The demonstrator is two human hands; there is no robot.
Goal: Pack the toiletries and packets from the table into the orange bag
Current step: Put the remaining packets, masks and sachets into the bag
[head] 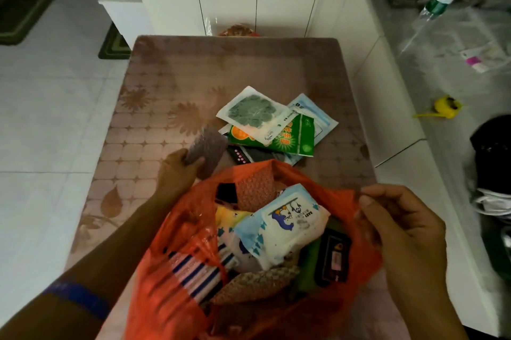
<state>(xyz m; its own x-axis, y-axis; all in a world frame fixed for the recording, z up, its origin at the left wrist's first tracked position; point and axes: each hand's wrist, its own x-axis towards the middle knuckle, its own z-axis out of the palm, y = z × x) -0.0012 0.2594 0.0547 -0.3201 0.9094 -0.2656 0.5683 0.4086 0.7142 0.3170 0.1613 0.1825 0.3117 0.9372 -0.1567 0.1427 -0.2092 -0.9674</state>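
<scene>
On the patterned tabletop [154, 96] the orange bag [177, 279] sits at the near edge, mouth gaping wide, and it's crowded in there: a baby wipes pack [284, 225] lies on top in the middle, a striped pouch [199, 270] to its left, a dark packet [333, 258] standing along the right wall, a woven brown packet [257, 284] nearest us. Beyond the bag, a small heap of packets [276, 124] waits, a white sachet with a green leafy print [253, 113] topmost over a green one [293, 136]. The right hand [403, 232] pinches the bag's right rim, fingers curled on the plastic. The left hand [177, 171] grips a textured brown packet [206, 150] just beside the bag's far-left rim, above the tabletop.
</scene>
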